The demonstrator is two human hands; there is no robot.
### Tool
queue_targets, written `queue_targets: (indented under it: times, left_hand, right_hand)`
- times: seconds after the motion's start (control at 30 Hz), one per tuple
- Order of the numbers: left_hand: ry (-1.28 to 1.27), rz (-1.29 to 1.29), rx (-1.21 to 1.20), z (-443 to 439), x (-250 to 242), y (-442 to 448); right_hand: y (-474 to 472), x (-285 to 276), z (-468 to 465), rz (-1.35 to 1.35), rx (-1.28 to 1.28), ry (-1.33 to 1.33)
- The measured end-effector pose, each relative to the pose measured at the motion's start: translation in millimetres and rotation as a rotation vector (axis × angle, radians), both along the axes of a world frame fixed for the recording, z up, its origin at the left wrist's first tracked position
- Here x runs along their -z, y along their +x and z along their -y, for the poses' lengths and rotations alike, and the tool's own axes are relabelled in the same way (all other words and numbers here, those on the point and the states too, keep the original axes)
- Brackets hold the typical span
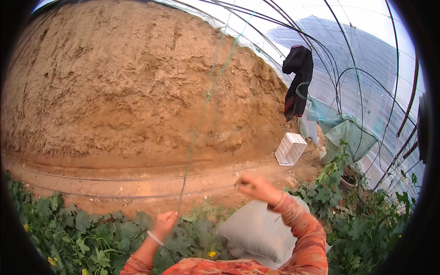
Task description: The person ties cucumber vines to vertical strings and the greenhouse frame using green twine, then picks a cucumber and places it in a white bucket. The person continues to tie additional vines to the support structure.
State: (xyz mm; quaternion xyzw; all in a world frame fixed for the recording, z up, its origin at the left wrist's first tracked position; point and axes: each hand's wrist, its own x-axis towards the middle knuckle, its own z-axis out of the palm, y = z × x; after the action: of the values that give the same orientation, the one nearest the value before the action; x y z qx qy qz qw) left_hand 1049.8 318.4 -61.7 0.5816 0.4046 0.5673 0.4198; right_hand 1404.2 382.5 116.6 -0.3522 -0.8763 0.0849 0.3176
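My left hand (165,222), with a white bracelet at the wrist, is closed on a thin green string (187,168). The string runs from the fist up past the earth wall toward the roof. Over the near edge of the dirt path, my right hand (256,187) is raised and blurred, its fingers partly curled; whether anything is between them cannot be made out. Beneath the right forearm lies a full whitish sack (256,228). Leafy vine plants (103,237) with yellow flowers grow below and around the left hand.
A tall earth wall (137,86) stands beyond the path. A white plastic crate (290,149) is at its foot, with a dark garment (299,79) hanging above. Plastic film (371,79) on curved poles closes off the right side, above more vines (367,230).
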Motion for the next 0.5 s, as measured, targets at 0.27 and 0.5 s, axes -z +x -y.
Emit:
queue_targets:
  times: [0.27,0.5]
  left_hand:
    - [0.020,-0.150,0.088,11,34,40]
    - [0.047,-0.226,0.031,22,38,37]
  right_hand:
    - [-54,-352,-11,-0.462,0.225,1.060]
    - [-105,-455,-6,-0.373,0.350,0.929]
